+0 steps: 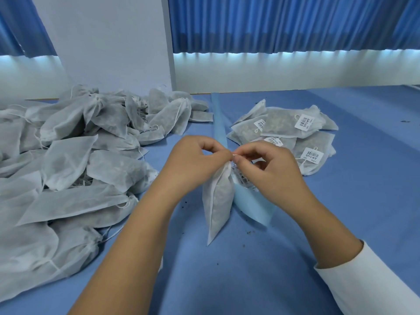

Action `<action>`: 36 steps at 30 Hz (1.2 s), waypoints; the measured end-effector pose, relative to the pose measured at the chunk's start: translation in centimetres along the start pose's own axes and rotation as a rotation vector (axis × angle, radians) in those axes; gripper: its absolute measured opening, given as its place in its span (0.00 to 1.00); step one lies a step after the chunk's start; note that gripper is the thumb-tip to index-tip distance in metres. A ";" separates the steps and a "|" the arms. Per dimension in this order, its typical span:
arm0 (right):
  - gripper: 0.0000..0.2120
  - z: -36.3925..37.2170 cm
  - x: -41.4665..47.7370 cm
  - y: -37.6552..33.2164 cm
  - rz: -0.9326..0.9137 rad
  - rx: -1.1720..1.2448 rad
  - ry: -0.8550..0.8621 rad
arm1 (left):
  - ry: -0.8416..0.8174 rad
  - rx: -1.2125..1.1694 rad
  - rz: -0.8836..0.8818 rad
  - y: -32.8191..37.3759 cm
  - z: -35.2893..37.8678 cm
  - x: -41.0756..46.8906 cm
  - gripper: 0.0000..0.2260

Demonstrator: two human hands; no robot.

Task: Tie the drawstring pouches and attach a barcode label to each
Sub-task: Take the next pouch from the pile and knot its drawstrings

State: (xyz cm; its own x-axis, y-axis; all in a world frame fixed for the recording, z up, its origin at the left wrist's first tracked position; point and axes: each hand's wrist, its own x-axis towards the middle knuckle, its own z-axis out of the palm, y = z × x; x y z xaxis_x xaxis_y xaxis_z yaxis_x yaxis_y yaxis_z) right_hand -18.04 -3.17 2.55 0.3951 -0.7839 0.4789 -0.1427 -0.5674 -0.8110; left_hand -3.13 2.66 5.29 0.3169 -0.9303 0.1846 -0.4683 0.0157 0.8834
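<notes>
pouch (218, 201) stands up in middle of blue table (352, 201), bottom corner on table, top held up. left hand (195, 160) fingers curled, pinches pouch top. right hand (270, 169) fingers curled, pinches white string (234, 155) right at pouch top. fingertips of both hands meet there. light blue strip (254, 208) lies behind pouch, under right hand. big pile (68, 160) of plain pouches on left. small pile (279, 123) with barcode labels (303, 121) just past right hand. white sleeve (375, 280) on right arm.

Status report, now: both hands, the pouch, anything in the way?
Left hand and right hand both pinch the drawstring at the pouch top. Pouch upright, held from its top. Nothing blocks the hands.
</notes>
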 end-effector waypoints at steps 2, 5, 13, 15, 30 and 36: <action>0.09 -0.3 0.2 -0.1 0.072 0.082 -0.073 | -0.005 -0.006 -0.009 0.0 0.0 0.0 0.06; 0.07 -0.8 0.4 -0.1 0.161 0.233 -0.138 | -0.013 -0.023 -0.022 0.1 -0.1 0.0 0.06; 0.11 -0.8 0.3 0.1 0.158 0.382 -0.153 | -0.125 -0.123 -0.140 0.2 0.0 0.2 0.10; 0.12 -0.7 0.3 -0.1 0.109 0.368 -0.119 | -0.133 -0.188 -0.178 0.3 0.0 0.2 0.08; 0.02 -0.6 0.1 0.2 0.070 0.228 0.019 | -0.114 -0.336 -0.201 -0.3 -0.1 0.8 0.05; 0.02 -0.7 0.3 0.2 0.073 0.306 -0.002 | -0.150 -0.367 -0.101 -0.1 0.5 0.5 0.06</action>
State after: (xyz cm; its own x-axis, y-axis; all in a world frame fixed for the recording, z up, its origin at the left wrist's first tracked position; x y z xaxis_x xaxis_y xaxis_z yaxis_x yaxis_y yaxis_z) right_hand -18.60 -3.69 2.76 0.3957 -0.8189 0.4156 0.1090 -0.4075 -0.9067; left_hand -3.31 2.00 5.09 0.2098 -0.9766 0.0482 -0.1069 0.0261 0.9939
